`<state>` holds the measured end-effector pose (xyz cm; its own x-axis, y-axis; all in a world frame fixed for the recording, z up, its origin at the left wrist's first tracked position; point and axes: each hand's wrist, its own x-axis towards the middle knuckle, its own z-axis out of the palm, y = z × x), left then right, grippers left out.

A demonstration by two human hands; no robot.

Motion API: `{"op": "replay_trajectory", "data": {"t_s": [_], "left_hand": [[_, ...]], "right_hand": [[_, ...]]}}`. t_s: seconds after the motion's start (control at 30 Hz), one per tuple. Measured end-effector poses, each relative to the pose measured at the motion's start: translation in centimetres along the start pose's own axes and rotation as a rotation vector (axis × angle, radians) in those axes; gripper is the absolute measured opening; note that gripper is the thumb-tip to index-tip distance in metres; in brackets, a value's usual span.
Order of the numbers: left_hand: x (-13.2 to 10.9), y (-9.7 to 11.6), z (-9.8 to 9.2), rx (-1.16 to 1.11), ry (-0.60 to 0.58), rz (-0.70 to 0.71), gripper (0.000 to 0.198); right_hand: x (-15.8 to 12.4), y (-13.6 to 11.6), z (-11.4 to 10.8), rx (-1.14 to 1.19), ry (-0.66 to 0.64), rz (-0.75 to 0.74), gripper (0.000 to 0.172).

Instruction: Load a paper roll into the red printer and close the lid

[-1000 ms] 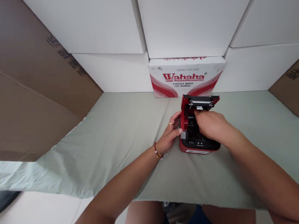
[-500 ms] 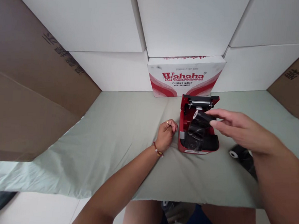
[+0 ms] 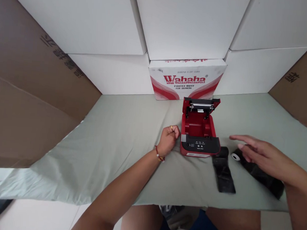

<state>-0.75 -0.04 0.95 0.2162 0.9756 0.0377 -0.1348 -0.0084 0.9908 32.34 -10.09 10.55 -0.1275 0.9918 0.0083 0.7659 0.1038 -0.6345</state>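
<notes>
A red and black label printer point(image 3: 200, 145) stands on the cloth with its lid point(image 3: 201, 106) raised. Its red compartment point(image 3: 196, 125) holds nothing. My left hand point(image 3: 168, 140) rests in a fist close against the printer's left side, with a ring and a bracelet on it. To the printer's right lies a small roll of black plastic film point(image 3: 221, 169), its tail spread toward the front edge. Farther right is another black roll with a white core point(image 3: 269, 181). My right hand point(image 3: 260, 151) hovers over this second roll, index finger stretched out, holding nothing.
A white and red Wahaha water carton point(image 3: 183, 84) stands behind the printer. White boxes point(image 3: 93, 73) form a wall at the back. Brown cardboard point(image 3: 26, 103) closes off the left side, and more cardboard point(image 3: 298, 89) the right. Green cloth point(image 3: 110, 136) covers the table.
My right hand has taken the small black roll out of the printer, let it go on the cloth at the right, and moved right. My left hand stays beside the printer.
</notes>
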Motion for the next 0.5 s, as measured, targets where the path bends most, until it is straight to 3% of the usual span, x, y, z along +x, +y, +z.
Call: {"op": "replay_trajectory", "data": {"t_s": [0.1,0.23,0.3,0.37,0.5], "left_hand": [[-0.1,0.2,0.1,0.002,0.002,-0.005,0.004],[-0.2,0.2,0.2,0.002,0.011,-0.003,0.006],[-0.2,0.3,0.2,0.005,0.017,0.004,0.006],[-0.3,0.3,0.2,0.013,0.019,0.009,0.007],[-0.5,0.2,0.1,0.044,0.024,0.017,0.009]], "right_hand": [[-0.2,2.6,-0.8,-0.046,-0.052,0.003,0.035],[-0.3,4.6,-1.0,-0.097,-0.245,-0.068,0.035],[0.0,3.7,-0.7,-0.124,-0.198,-0.074,0.031],[0.4,2.0,-0.5,-0.165,-0.07,-0.06,0.024],[-0.1,0.2,-2.8,-0.19,0.064,-0.045,0.044]]}}
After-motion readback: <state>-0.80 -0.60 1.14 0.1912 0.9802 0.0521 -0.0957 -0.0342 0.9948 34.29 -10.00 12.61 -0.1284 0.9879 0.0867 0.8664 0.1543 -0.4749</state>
